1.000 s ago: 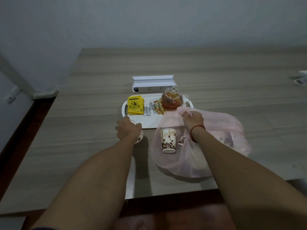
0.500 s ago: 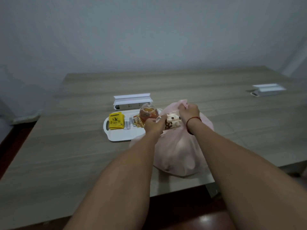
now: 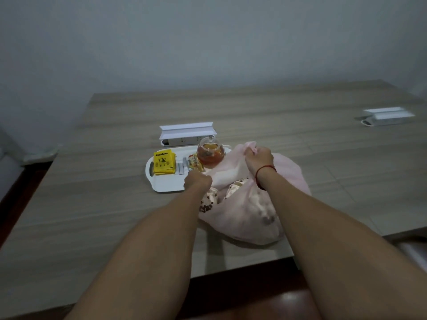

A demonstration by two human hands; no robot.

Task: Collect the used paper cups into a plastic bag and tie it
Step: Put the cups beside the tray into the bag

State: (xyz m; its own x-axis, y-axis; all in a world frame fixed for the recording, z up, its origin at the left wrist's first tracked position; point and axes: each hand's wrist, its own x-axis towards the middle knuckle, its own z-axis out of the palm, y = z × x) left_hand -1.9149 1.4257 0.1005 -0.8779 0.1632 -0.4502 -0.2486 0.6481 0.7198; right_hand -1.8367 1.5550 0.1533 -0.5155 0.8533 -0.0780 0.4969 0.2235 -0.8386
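A thin pink plastic bag [image 3: 288,179] lies on the wooden table near its front edge, with its mouth facing me. My right hand [image 3: 258,159], a red string on its wrist, is closed on the bag's upper rim and holds it up. My left hand [image 3: 197,182] is a fist at the left rim and seems to pinch it. Two paper cups with brown dots lie inside the mouth: one [image 3: 208,200] under my left wrist, another [image 3: 236,189] beside it. More cup shapes [image 3: 265,214] show faintly through the plastic.
A white tray [image 3: 166,184] just left of the bag carries a yellow tea packet [image 3: 163,163], sachets [image 3: 196,166] and a glass teapot [image 3: 210,154] of amber tea. A white power strip box [image 3: 187,133] lies behind it, a second one [image 3: 388,116] far right. The table's front edge [image 3: 242,264] is close.
My left hand carried a cup from beside the tray to the bag mouth and let it go inside. It is now closed at the bag's left rim. My right hand kept holding the rim.
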